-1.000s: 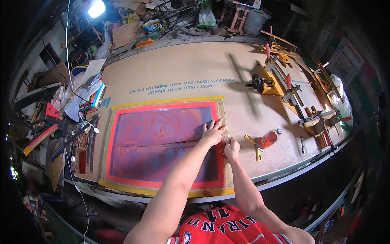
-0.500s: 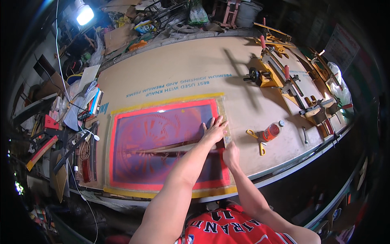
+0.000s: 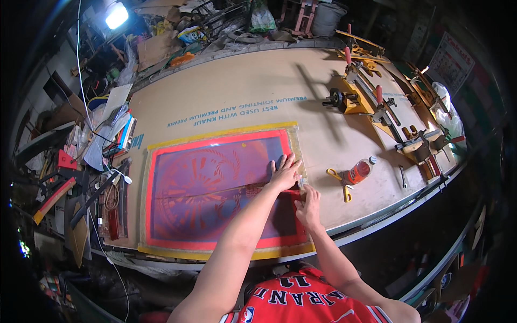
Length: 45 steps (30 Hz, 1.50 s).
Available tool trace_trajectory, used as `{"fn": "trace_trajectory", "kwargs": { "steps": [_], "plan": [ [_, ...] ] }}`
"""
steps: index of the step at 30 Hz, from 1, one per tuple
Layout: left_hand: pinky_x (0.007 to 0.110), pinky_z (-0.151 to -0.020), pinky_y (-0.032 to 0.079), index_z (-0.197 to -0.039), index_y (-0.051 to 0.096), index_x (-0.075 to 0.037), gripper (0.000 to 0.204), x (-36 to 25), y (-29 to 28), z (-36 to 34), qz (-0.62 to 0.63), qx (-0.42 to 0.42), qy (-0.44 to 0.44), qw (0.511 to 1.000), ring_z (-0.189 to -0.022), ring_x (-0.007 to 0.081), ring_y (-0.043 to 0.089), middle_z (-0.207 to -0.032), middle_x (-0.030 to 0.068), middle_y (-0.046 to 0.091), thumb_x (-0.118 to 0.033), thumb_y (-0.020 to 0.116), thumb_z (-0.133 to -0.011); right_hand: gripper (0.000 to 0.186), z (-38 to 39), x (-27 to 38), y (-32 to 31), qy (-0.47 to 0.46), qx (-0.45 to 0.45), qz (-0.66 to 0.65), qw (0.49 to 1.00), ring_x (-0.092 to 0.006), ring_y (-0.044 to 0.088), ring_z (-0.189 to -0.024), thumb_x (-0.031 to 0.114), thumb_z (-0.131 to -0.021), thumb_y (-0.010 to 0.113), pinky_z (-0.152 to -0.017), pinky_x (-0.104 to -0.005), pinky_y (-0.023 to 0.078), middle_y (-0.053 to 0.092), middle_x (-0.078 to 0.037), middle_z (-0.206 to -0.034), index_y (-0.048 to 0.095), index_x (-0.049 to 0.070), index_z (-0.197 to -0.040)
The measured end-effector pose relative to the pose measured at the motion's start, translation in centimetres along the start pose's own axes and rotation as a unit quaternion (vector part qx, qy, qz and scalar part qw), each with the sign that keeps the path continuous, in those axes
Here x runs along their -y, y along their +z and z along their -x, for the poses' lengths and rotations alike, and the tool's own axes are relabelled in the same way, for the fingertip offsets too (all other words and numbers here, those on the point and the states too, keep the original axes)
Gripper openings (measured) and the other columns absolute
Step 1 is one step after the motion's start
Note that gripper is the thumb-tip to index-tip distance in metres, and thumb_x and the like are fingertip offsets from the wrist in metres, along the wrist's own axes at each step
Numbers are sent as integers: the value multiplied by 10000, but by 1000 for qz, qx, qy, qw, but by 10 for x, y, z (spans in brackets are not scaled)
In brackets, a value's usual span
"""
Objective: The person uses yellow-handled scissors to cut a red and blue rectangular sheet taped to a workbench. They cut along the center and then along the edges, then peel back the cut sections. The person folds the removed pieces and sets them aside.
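A silk-screen frame [image 3: 177, 191] lies flat on the table, its purple mesh bordered by red tape. Yellow and tan tape covers its outer edges, and a faint round design shows in the mesh. My left hand [image 3: 284, 173] rests palm down with spread fingers on the frame's right side, across the red border. Just nearer to me, my right hand [image 3: 308, 209] has its fingers bent together at the tan right edge. A small pale bit of tape [image 3: 301, 183] shows by its fingertips. Whatever those fingers pinch is hidden.
Yellow-handled scissors [image 3: 346, 189] and a red-labelled bottle [image 3: 360, 171] lie right of the frame, with a wrench [image 3: 403, 176] beyond. Yellow clamp-like machinery [image 3: 371, 110] stands at the far right. Books [image 3: 127, 134] and assorted tools crowd the left. A lit lamp [image 3: 117, 16] hangs upper left.
My right hand has loosened from a fist, its fingers now reaching up along the frame's edge. The broad tan streak across the mesh looks thinner. My left hand has hardly moved.
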<state>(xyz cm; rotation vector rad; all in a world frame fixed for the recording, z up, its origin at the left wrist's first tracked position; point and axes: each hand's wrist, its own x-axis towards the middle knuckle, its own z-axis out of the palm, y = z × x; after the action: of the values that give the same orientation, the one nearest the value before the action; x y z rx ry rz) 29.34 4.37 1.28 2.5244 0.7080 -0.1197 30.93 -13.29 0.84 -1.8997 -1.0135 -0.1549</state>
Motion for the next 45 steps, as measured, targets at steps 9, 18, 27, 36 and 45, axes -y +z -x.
{"fn": "trace_trajectory", "kwargs": {
  "steps": [9, 18, 27, 36, 45],
  "plan": [
    [624, -1190, 22, -1560, 327, -264, 720, 5, 1, 5, 24, 0, 12, 1000, -1549, 264, 31, -1682, 31, 85, -441, 632, -932, 119, -6, -18, 7, 1, -3, -57, 998, -362, 618, -1009, -18, -861, 651, -866, -429, 496, 704, -146, -1004, 652, 17, -975],
    [627, -1190, 30, -1563, 316, -283, 711, 3, -2, 4, 22, 16, 0, 1000, -1551, 257, 21, -1684, 19, 67, -413, 630, -939, 77, -15, -9, 2, 171, 62, -115, 977, -343, 614, -639, 89, -981, 589, -629, -404, 496, 655, -203, -760, 644, 36, -969],
    [715, -1146, -17, -1585, 245, -295, 785, -36, -16, 4, -47, 46, -38, 997, -1534, 385, -47, -1679, 103, -30, -638, 506, -929, 191, -16, -49, 6, 200, 129, -228, 944, -103, 568, -694, 117, -1040, 499, -619, -291, 500, 610, -33, -769, 581, 20, -898],
    [776, -1101, -49, -1606, 136, -240, 835, -23, 12, -13, -56, 10, -50, 997, -1519, 418, -106, -1676, 109, -75, -673, 412, -948, 186, -26, -11, 22, 214, 40, -147, 965, -251, 548, -702, 136, -1009, 521, -692, -407, 461, 568, -177, -738, 548, 1, -884],
    [766, -1110, -44, -1606, 119, -207, 761, -33, 6, -5, -42, 19, -58, 997, -1517, 417, -126, -1670, 124, -102, -566, 399, -996, 130, -13, 3, 13, 212, -12, -131, 968, -337, 520, -668, 36, -950, 487, -647, -448, 431, 545, -218, -709, 490, -2, -826]
  ]
}}
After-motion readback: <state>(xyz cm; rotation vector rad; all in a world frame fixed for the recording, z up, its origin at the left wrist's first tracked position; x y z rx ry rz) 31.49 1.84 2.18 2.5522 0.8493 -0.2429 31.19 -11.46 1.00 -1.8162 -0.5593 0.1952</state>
